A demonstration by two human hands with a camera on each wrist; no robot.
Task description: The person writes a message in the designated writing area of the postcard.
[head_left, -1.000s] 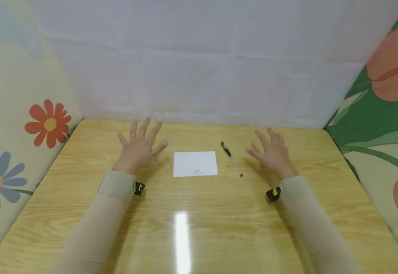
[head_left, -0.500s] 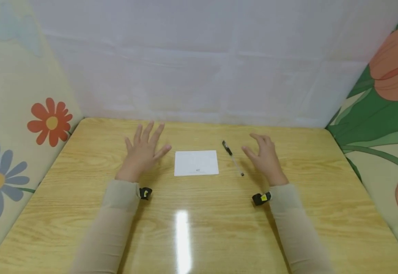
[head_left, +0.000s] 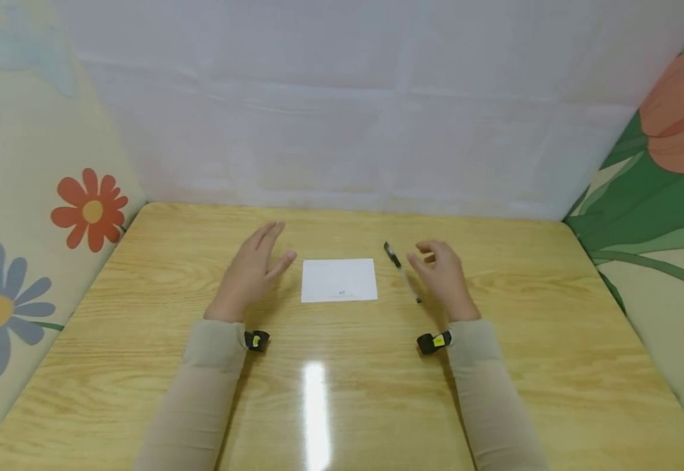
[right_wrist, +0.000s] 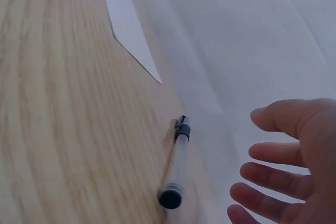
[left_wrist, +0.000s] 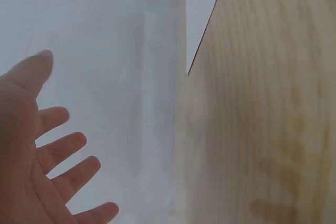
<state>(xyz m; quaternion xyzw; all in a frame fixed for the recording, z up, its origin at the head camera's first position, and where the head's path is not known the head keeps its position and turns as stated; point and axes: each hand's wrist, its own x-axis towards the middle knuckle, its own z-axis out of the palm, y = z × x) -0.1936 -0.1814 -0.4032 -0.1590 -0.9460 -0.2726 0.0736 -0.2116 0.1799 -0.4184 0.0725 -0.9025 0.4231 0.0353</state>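
Both hands have just drawn inward toward the white card (head_left: 340, 280), so they flank it closely, though neither has hold of anything: the left hand (head_left: 250, 271) hovers left of it, fingers nearly straight, and the right hand (head_left: 443, 271) hovers right of it, fingers loosely bent. Against the earlier frame, the left fingers are less spread, while the pen (right_wrist: 179, 163) (capped end away from the person) still lies just right of the card.

We saw soft light across the tabletop (head_left: 377, 386), a white streak of glare (head_left: 316, 415) on its near part, faint shadows beside the sleeves (head_left: 200, 392), and, in the dimmer, greyer wrist views, soft wood grain and a blurred pen (right_wrist: 179, 158).
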